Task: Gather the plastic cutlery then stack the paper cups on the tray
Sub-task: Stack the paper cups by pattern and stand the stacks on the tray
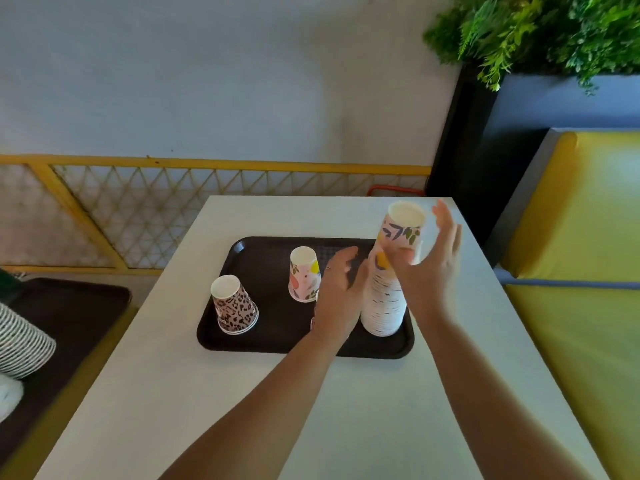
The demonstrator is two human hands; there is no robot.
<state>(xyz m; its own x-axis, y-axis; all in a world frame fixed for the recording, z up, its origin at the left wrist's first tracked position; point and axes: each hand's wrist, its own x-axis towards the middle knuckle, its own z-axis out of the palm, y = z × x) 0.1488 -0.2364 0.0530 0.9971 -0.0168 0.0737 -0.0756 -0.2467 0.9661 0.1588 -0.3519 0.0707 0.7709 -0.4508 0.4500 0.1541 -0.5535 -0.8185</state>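
Both hands, left hand [341, 285] and right hand [433, 261], are spread open beside the tall cup stack [384, 303] on the tray [242, 341], nothing being gripped. If the stack is bumped, it may be toppled.

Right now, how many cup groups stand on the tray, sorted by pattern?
Leopard-print cups: 1 short upside-down stack
Floral cup standing alone: 1
Tall stack topped by a floral cup, between the left hand and right hand: 1
Total: 3 groups on the dark tray. Cups inside each stack cannot be counted.
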